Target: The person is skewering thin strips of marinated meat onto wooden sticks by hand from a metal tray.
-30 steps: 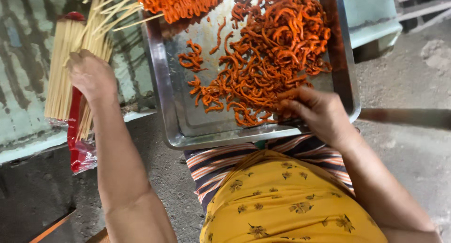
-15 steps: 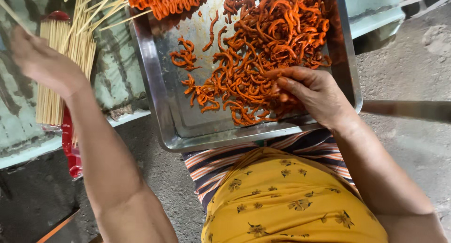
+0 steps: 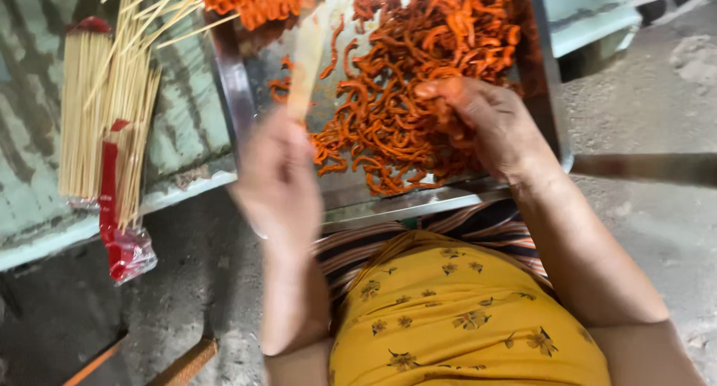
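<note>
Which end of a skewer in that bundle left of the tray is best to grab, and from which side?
Grip a skewer in the bundle near its far, fanned tips, coming from above; the near ends sit bunched inside the plastic wrapper, probably harder to separate.

A clear plastic packet with a red strip is lying at the far left on the green counter, holding pale bamboo skewers, its end hanging over the edge.

Over the metal tray, the left hand grips a skewer (blurred); the right hand touches orange strips.
</note>
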